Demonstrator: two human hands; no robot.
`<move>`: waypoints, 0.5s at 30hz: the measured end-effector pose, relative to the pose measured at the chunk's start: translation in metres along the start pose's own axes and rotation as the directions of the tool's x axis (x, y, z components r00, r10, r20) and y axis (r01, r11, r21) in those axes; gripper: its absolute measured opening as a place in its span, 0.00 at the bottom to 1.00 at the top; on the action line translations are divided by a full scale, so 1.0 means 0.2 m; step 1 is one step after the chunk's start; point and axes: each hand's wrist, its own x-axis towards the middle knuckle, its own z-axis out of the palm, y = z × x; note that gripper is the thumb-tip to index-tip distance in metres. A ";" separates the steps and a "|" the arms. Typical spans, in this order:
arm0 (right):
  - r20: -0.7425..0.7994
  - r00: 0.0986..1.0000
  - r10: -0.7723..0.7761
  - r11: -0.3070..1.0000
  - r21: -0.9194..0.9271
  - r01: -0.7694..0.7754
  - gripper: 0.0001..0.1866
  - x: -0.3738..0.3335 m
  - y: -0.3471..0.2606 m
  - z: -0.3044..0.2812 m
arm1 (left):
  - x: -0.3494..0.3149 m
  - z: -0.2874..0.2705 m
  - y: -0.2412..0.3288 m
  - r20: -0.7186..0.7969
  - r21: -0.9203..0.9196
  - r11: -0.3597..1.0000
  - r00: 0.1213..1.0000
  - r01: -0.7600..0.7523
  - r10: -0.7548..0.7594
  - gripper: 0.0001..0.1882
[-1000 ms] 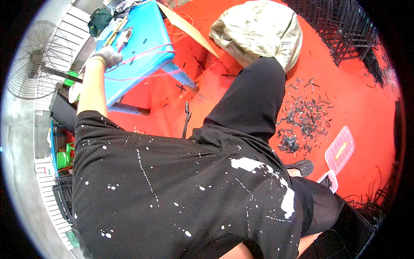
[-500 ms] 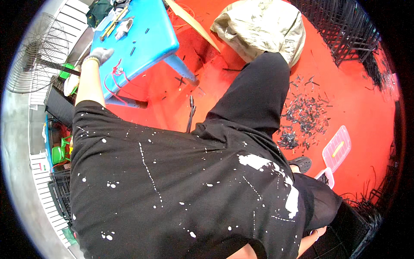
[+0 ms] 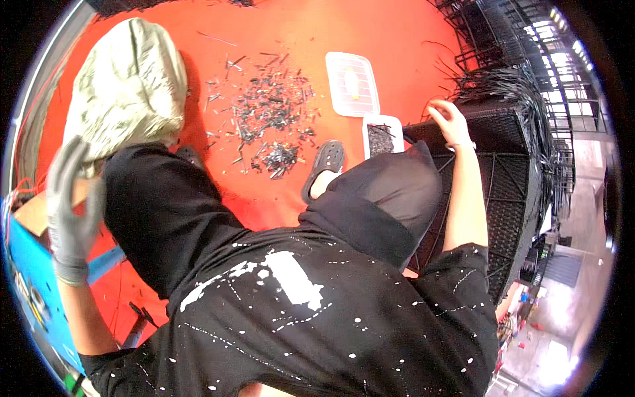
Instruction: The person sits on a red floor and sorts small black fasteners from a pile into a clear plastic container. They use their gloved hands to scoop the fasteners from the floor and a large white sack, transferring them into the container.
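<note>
My left hand [image 3: 69, 225], in a grey work glove, is raised at the left with its fingers stretched out and nothing in them. It is nearest to the pale cloth sack [image 3: 132, 86] and the blue table beside my knee. My bare right hand [image 3: 451, 124] is at the edge of a black woven rattan-like piece [image 3: 493, 129], its fingers loosely bent and apart. I see nothing in that hand; whether it touches the woven edge I cannot tell. A white plastic box [image 3: 395, 132] with short black strips [image 3: 380, 140] inside stands by my right knee.
Many black strip offcuts [image 3: 264, 112] lie scattered on the red floor [image 3: 278, 26]. A clear lid [image 3: 339, 83] lies beside the box. The blue table [image 3: 23, 248] with tools is at left. Black frames with loose strands [image 3: 509, 86] rise at right.
My view has swung to the right. My gloved left hand has left the blue table and is raised beside the sack. My right hand has come up to the black woven piece.
</note>
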 end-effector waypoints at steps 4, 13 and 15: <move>0.312 0.942 0.119 0.959 -0.281 -0.028 0.23 0.17 -0.18 0.05 | 0.12 0.17 0.28 0.204 -0.104 0.995 0.979 0.002 0.020 0.23; 0.427 0.876 0.226 0.907 -0.420 -0.029 0.28 0.94 0.24 1.03 | 0.13 0.24 0.19 0.308 -0.179 0.955 0.935 0.237 -0.175 0.17; 0.391 0.755 0.526 0.845 -0.146 -0.514 0.25 0.88 0.30 1.33 | 0.17 0.23 0.21 0.361 -0.135 0.961 0.915 0.242 -0.179 0.18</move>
